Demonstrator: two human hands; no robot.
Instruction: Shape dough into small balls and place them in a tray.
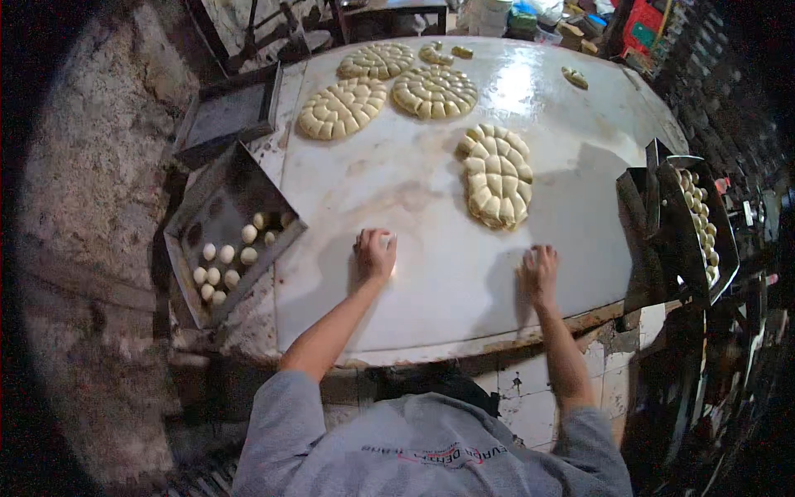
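left hand lies palm down on the white worktable, fingers curled over a small piece of dough that peeks out pale at the fingertips, cupping it against the surface. right hand presses flat at about three o'clock from the left one, well apart from it; whether it covers a dough piece i cannot tell, since nothing shows under the palm.

at twelve o'clock from the right hand, near it, sits a cut dough slab, scored into many small blocks. farther up the table, toward twelve o'clock, lie three round scored dough discs: one at the left, one in the middle, one at the far edge. a few loose scraps sit beyond them.

at nine o'clock from the left hand, just off the table edge, a dark metal tray holds a cluster of pale dough balls. at three o'clock from the right hand, past the table's edge, another tray stands tilted with rows of dough balls on it.
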